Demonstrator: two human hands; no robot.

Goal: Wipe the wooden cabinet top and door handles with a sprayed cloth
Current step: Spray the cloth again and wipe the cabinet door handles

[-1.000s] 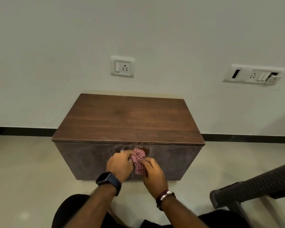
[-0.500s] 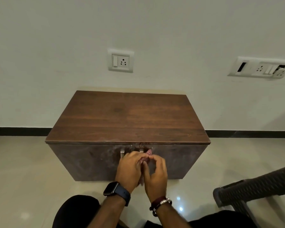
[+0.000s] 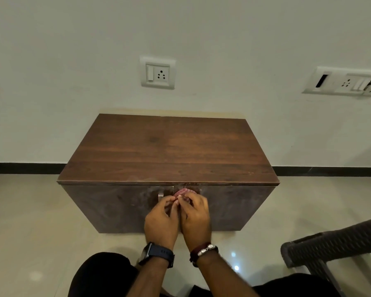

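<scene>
the cloth (image 3: pixel 184 192), red-checked and bunched small, sits against the cabinet front just under the top's front edge, right at the seam between the two doors. we've got both hands on it: left hand (image 3: pixel 161 221) w/ fingers curled, thumb and fingertips pinching the cloth's left side; right hand (image 3: pixel 195 219) curled round its right side, fingers bent over the wad. most of the cloth is hidden behind our knuckles, only a rounded bit pokes out above.

the left door handle (image 3: pixel 160 196), a small metal pull, shows just beside our left fingers, uncovered. the right door's handle we can't see; prob. under the cloth or our right hand, so we judge that's the one being rubbed now.

the cabinet top (image 3: pixel 169 151) is bare dark wood, no streaks we can make out, so whether it's been wiped already we can't tell. our read: handles stage in hand, at least the left pull likely left to do.

further out: wall socket (image 3: pixel 157 72) above, a second switch plate (image 3: pixel 344 82) to the right, dark wicker chair (image 3: pixel 334 243) at lower right, a watch (image 3: pixel 156 254) on our left wrist.
</scene>
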